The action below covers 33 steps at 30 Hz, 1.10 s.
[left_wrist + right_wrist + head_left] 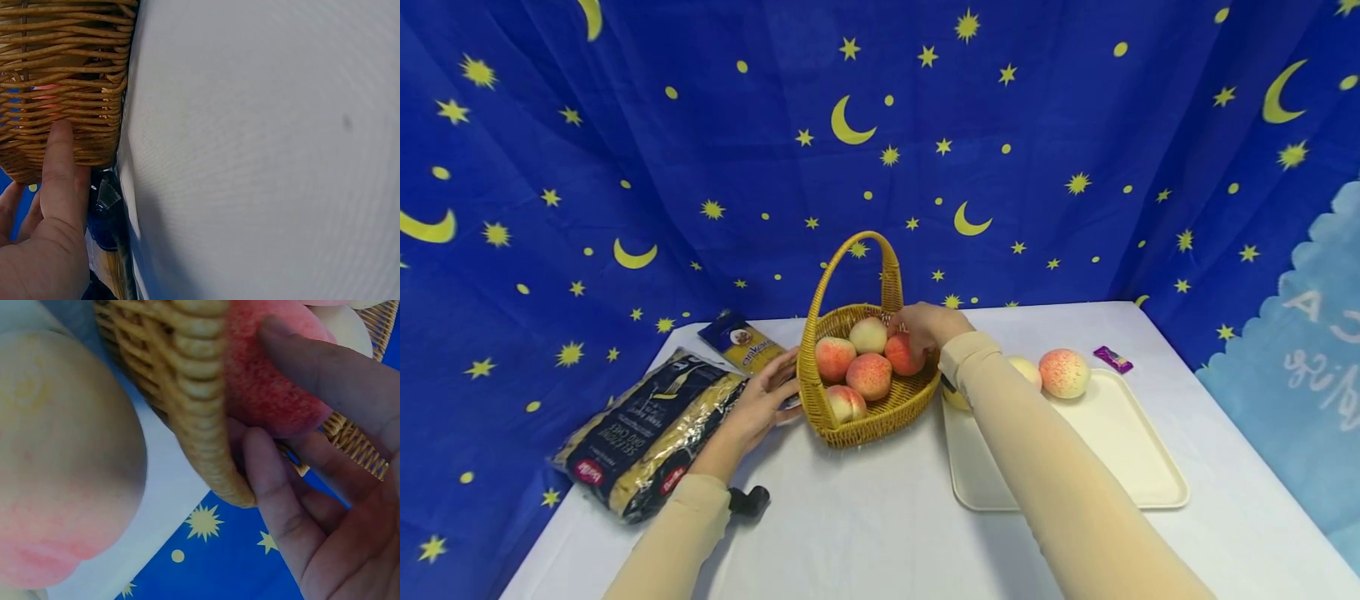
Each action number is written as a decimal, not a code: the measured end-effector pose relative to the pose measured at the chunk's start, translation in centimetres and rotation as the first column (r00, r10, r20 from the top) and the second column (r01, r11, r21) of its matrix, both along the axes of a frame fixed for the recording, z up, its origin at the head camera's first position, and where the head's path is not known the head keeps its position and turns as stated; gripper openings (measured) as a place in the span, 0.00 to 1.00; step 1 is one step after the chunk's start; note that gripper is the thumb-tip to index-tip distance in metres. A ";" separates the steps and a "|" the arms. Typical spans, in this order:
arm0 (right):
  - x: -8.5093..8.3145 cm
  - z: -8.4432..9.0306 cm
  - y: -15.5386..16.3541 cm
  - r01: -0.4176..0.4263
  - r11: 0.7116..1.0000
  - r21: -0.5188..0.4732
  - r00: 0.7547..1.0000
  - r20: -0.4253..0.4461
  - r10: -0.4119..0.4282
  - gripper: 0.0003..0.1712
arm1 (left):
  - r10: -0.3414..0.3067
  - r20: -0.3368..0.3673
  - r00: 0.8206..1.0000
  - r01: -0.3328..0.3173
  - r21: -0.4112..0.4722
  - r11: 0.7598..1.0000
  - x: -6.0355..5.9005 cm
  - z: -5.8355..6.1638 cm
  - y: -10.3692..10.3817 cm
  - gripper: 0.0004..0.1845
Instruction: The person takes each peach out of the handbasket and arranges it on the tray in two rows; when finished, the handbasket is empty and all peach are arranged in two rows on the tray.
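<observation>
A wicker basket [880, 425] with a tall arched handle stands mid-table, holding several red and cream peaches [868, 377]. My right hand [931, 323] reaches over its right side and holds a red peach [904, 355] inside. In the right wrist view, thumb and fingers curve around that peach [275, 381], close by the woven rim [206, 425]. On the basket's left side rests my left hand [760, 408]. The left wrist view shows its thumb [59, 169] straight against the wicker wall [62, 112], the other fingers partly hidden behind it.
A cream tray [1120, 450] lies at right with a peach [1065, 373] and other fruit partly behind my right forearm. Beyond it sits a purple wrapped candy [1112, 359]. At left are a pasta bag [647, 429] and a blue-yellow packet [745, 343]. A starry curtain [760, 167] hangs behind.
</observation>
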State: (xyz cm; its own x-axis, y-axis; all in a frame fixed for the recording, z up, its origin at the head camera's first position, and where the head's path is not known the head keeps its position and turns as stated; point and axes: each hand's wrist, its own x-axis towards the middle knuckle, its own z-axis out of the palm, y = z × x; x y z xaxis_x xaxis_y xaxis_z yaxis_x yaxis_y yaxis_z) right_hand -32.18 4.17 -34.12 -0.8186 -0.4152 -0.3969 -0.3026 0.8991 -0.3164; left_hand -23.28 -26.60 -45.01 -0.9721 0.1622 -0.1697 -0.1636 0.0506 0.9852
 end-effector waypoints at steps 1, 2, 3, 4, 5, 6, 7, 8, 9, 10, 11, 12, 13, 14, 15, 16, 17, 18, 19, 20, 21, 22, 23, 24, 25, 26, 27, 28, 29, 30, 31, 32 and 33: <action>0.0 0.0 0.0 -0.001 1.000 -0.005 1.000 -0.004 0.001 0.45 | -0.002 -0.002 1.000 0.002 -0.002 1.000 0.0 0.0 0.0 0.37; 0.0 -0.1 0.0 -0.005 1.000 -0.006 1.000 -0.012 0.005 0.45 | -0.002 -0.002 1.000 0.002 -0.005 1.000 0.0 0.0 -0.1 0.37; 0.0 -0.2 0.0 -0.007 1.000 -0.007 1.000 -0.019 0.007 0.44 | -0.002 -0.002 1.000 0.002 -0.005 1.000 0.0 0.0 -0.1 0.37; 0.0 -0.3 0.0 -0.008 1.000 -0.006 1.000 -0.028 0.008 0.44 | -0.002 -0.002 1.000 0.002 -0.005 1.000 0.0 0.0 -0.1 0.37; 0.0 -0.4 0.0 -0.007 1.000 -0.004 0.999 -0.035 0.007 0.44 | -0.002 -0.001 1.000 0.002 -0.005 1.000 0.0 -0.1 -0.1 0.37; -0.1 -0.4 0.0 -0.004 1.000 -0.006 0.999 -0.032 0.004 0.44 | -0.001 -0.001 1.000 0.001 -0.005 1.000 -0.1 -0.1 -0.1 0.37; -0.2 -0.5 0.0 -0.004 1.000 -0.009 0.999 -0.033 0.003 0.44 | 0.001 -0.001 1.000 -0.001 -0.004 1.000 -0.1 -0.1 -0.1 0.37; -0.3 -0.5 0.0 -0.005 1.000 -0.010 0.999 -0.035 0.004 0.44 | 0.003 0.000 1.000 -0.003 -0.004 1.000 -0.1 -0.2 -0.1 0.37; -0.3 -0.6 0.0 -0.004 1.000 -0.010 0.999 -0.033 0.004 0.44 | 0.004 0.000 1.000 -0.004 -0.004 1.000 -0.1 -0.2 0.0 0.37; -0.4 -0.6 0.0 -0.008 1.000 -0.011 0.999 -0.033 0.008 0.43 | 0.005 0.000 1.000 -0.005 -0.004 1.000 -0.1 -0.2 0.0 0.37; -0.5 -0.6 0.0 -0.012 1.000 -0.012 0.999 -0.031 0.012 0.43 | 0.006 0.000 1.000 -0.006 -0.006 1.000 -0.1 -0.2 0.0 0.38; -0.5 -0.6 0.0 -0.017 1.000 -0.014 0.999 -0.030 0.016 0.42 | 0.006 0.000 1.000 -0.006 -0.007 1.000 -0.1 -0.2 0.0 0.38; -0.5 -0.6 0.1 -0.028 1.000 -0.012 0.999 -0.037 0.028 0.42 | 0.007 -0.001 1.000 -0.007 -0.009 1.000 -0.1 -0.2 0.0 0.38; -0.5 -0.6 0.1 -0.039 0.999 -0.010 0.998 -0.042 0.038 0.41 | 0.006 -0.001 1.000 -0.006 -0.012 1.000 -0.1 -0.2 0.0 0.38; -0.5 -0.6 0.2 -0.048 0.999 -0.010 0.998 -0.046 0.048 0.40 | 0.006 -0.002 1.000 -0.006 -0.014 1.000 -0.1 -0.2 0.0 0.38; -0.5 -0.6 0.3 -0.066 0.998 -0.011 0.996 -0.057 0.065 0.40 | 0.007 -0.004 1.000 -0.007 -0.013 1.000 -0.1 -0.2 0.0 0.38; -0.5 -0.6 0.3 -0.080 0.997 -0.012 0.995 -0.066 0.079 0.40 | 0.007 -0.006 1.000 -0.007 -0.011 1.000 -0.1 -0.2 0.0 0.37; -0.6 -0.6 0.3 -0.096 0.995 -0.012 0.993 -0.073 0.095 0.40 | 0.007 -0.008 1.000 -0.007 -0.009 1.000 -0.1 -0.2 0.0 0.37; -0.6 -0.6 0.4 -0.112 0.994 -0.011 0.990 -0.082 0.111 0.41 | 0.008 -0.009 1.000 -0.008 -0.007 1.000 -0.1 -0.2 0.0 0.37; -0.7 -0.6 0.5 -0.121 0.993 -0.011 0.989 -0.085 0.119 0.41 | 0.006 -0.011 1.000 -0.006 -0.007 1.000 -0.1 -0.2 0.0 0.37; -0.7 -0.5 0.6 -0.130 0.991 -0.011 0.988 -0.089 0.128 0.42 | 0.007 -0.012 1.000 -0.007 -0.006 1.000 -0.1 -0.2 0.0 0.37; -0.7 -0.5 0.7 -0.140 0.990 -0.009 0.986 -0.095 0.138 0.42 | 0.007 -0.014 1.000 -0.007 -0.004 1.000 -0.1 -0.2 0.0 0.37; -0.8 -0.4 0.7 -0.142 0.990 -0.008 0.985 -0.096 0.140 0.42 | 0.007 -0.014 1.000 -0.007 -0.006 1.000 -0.1 -0.2 0.0 0.37; -0.8 -0.3 0.8 -0.144 0.990 -0.007 0.985 -0.097 0.143 0.42 | 0.007 -0.015 1.000 -0.007 -0.007 1.000 -0.1 -0.2 0.0 0.37; -0.9 -0.2 0.8 -0.148 0.989 -0.007 0.984 -0.099 0.146 0.42 | 0.007 -0.016 1.000 -0.008 -0.009 1.000 -0.1 -0.2 0.0 0.37; -0.9 -0.1 0.9 -0.150 0.989 -0.008 0.984 -0.098 0.149 0.42 | 0.010 -0.015 1.000 -0.010 -0.010 1.000 -0.1 -0.2 0.0 0.37; -1.0 0.0 1.0 -0.159 0.987 -0.011 0.982 -0.100 0.157 0.42 | 0.011 -0.017 1.000 -0.011 -0.011 1.000 -0.1 -0.2 0.0 0.37; -1.0 0.1 1.1 -0.163 0.987 -0.017 0.982 -0.099 0.160 0.42 | 0.011 -0.018 1.000 -0.012 -0.013 1.000 0.0 -0.2 0.0 0.37; -1.0 0.2 1.3 -0.163 0.986 -0.026 0.983 -0.095 0.160 0.42 | 0.012 -0.018 1.000 -0.012 -0.015 1.000 0.0 -0.2 0.0 0.37; -1.0 0.3 1.4 -0.163 0.986 -0.036 0.983 -0.091 0.160 0.42 | 0.012 -0.020 1.000 -0.012 -0.017 1.000 -0.1 -0.2 0.0 0.37; -1.1 0.3 1.6 -0.167 0.985 -0.049 0.983 -0.086 0.163 0.42 | 0.012 -0.020 1.000 -0.012 -0.018 1.000 -0.1 -0.2 0.1 0.37; -1.1 0.3 1.8 -0.173 0.983 -0.060 0.982 -0.083 0.168 0.42 | 0.011 -0.019 1.000 -0.011 -0.018 1.000 -0.1 -0.2 0.1 0.37; -1.2 0.4 2.0 -0.177 0.981 -0.073 0.982 -0.082 0.171 0.42 | 0.008 -0.020 1.000 -0.009 -0.020 1.000 -0.1 -0.2 0.1 0.37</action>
